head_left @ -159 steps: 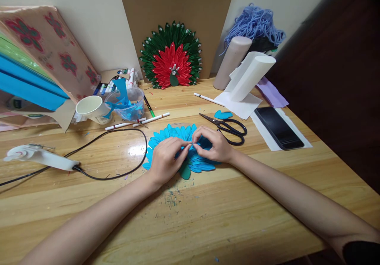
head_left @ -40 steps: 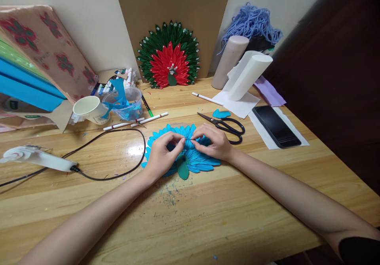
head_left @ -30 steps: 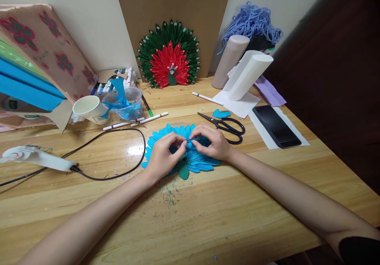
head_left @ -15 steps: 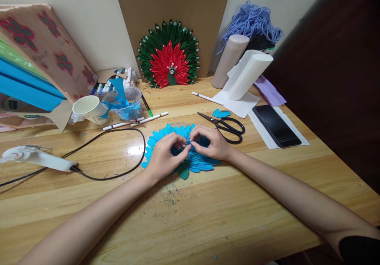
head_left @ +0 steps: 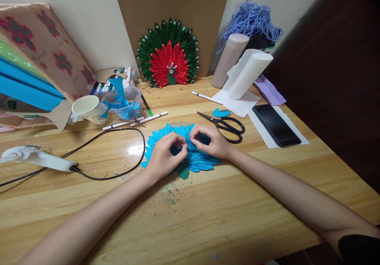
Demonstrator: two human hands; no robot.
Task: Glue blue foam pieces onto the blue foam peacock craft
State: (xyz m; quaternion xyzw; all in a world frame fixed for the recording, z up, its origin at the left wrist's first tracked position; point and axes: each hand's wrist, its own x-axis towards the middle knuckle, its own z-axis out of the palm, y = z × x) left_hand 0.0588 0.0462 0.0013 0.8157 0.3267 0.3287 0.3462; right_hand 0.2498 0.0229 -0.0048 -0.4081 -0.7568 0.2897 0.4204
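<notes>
A fan of layered blue crepe-paper petals [head_left: 204, 163] lies on the table under both hands, with a green oval piece [head_left: 183, 170] at its lower middle. Just above it, a darker blue paper petal [head_left: 192, 144] is pinched between my hands. My left hand [head_left: 168, 154] has thumb and fingertips closed at the petal's left end. From the right, my right hand [head_left: 212, 141] grips the same petal between thumb and forefinger. The fingers partly hide the petal and the fan's centre. Black-handled scissors [head_left: 230, 126] rest just beyond my right hand, beside a blue paper scrap [head_left: 221, 113].
At left lie a white glue gun [head_left: 41, 158] and its looping black cord [head_left: 113, 178]. Behind are a paper cup [head_left: 89, 108], a tub of blue scraps [head_left: 130, 105] and markers [head_left: 152, 118]. A red-green petal fan [head_left: 169, 55] leans at the back; a phone [head_left: 276, 125] lies right.
The thumb and fingertips of both hands have shifted slightly, and more of the blue petal shows between them. The things on the table have stayed in place.
</notes>
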